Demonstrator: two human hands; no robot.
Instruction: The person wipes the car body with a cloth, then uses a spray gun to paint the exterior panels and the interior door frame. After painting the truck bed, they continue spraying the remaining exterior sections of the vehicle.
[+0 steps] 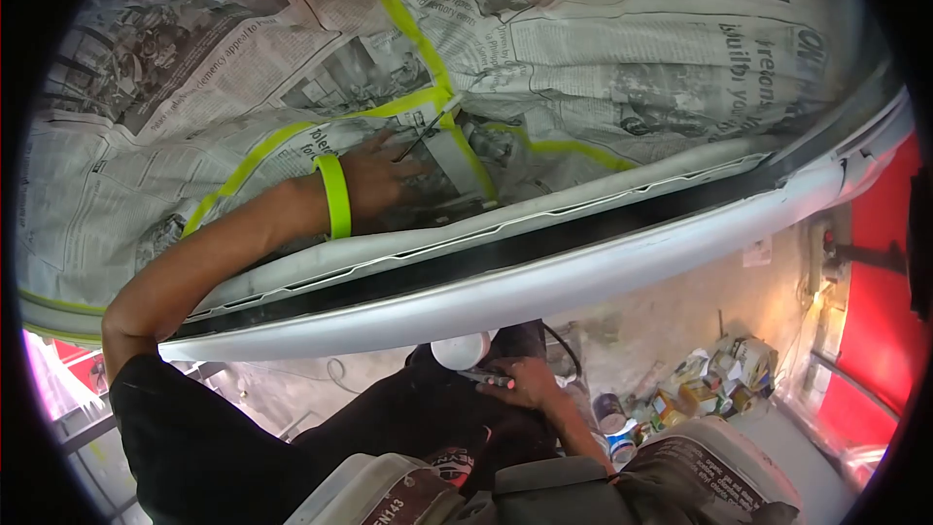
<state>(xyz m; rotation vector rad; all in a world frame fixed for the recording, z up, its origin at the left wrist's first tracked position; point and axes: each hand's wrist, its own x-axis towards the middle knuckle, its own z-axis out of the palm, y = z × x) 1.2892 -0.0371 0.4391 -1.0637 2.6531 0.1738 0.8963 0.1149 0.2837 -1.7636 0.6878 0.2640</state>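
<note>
My left hand [387, 175] lies on newspaper masking [622, 68] with its fingers stretched out, just above the edge of a long pale panel [457, 294]. A neon yellow-green band [333, 196] circles that wrist. Close to the fingertips, a thin dark strip [428, 134] crosses the paper. Strips of yellow-green tape [416, 34] join the newspaper sheets. Lower down, in front of my body, my right hand [528, 383] is closed round a spray gun [486, 376] with a white round cup [461, 350]; its grip is partly hidden by the hand.
A dark gap [505, 233] runs between the masked edge and the pale panel. Cans [614, 418] and a heap of cartons and paper [719, 379] lie on the floor at right, near a red panel [880, 321]. Respirator filters [705, 472] fill the bottom edge.
</note>
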